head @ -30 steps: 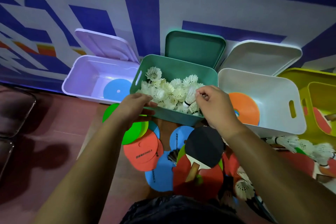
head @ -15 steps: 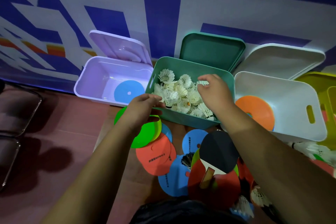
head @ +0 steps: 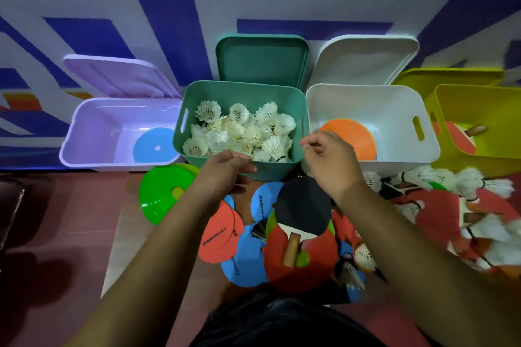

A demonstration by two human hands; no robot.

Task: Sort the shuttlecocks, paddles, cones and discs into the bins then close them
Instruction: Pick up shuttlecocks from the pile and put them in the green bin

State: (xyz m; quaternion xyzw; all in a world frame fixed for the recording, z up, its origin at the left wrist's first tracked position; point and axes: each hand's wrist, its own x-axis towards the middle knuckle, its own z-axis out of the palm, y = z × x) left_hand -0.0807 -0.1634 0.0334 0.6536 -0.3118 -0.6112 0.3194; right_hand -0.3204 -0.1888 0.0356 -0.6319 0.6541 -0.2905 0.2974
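Black paddle [head: 303, 205]: on the floor just in front of the teal bin [head: 270, 173], rubber face up, wooden handle pointing toward the person, lying on a pile of discs [head: 220, 234].
Pile of discs: red and blue flat discs overlapping in front of the teal bin, under and left of the paddle.
Loose shuttlecocks [head: 465, 182]: scattered on the floor in front of and to the right of the teal bin, blurred.
Green cone [head: 163, 194]: on the floor, off the teal bin's near left corner.
Left hand [head: 222, 175]: at the teal bin's near rim, fingers bent against it. I cannot tell whether it grips or only rests.
Right hand [head: 329, 163]: over the teal bin's near right corner, fingers loosely curled, nothing visible in them.
Shuttlecocks [head: 242, 132]: a heap of white feathered ones inside the teal bin.
Lilac bin [head: 93, 127]: against the teal bin's left side, open, 1 blue disc [head: 153, 145] flat on its bottom.
White bin [head: 394, 110]: against the teal bin's right side, open, 1 orange cone [head: 349, 132] inside, partly hidden by the right hand.
Yellow bin [head: 479, 104]: right of the teal bin, beyond the white bin, a red paddle [head: 456, 138] inside.
Teal lid [head: 262, 60]: tilted up directly behind the teal bin.
Other lids: the lilac lid [head: 118, 76], white lid [head: 366, 59] and yellow lid [head: 451, 76] are raised behind their own bins.
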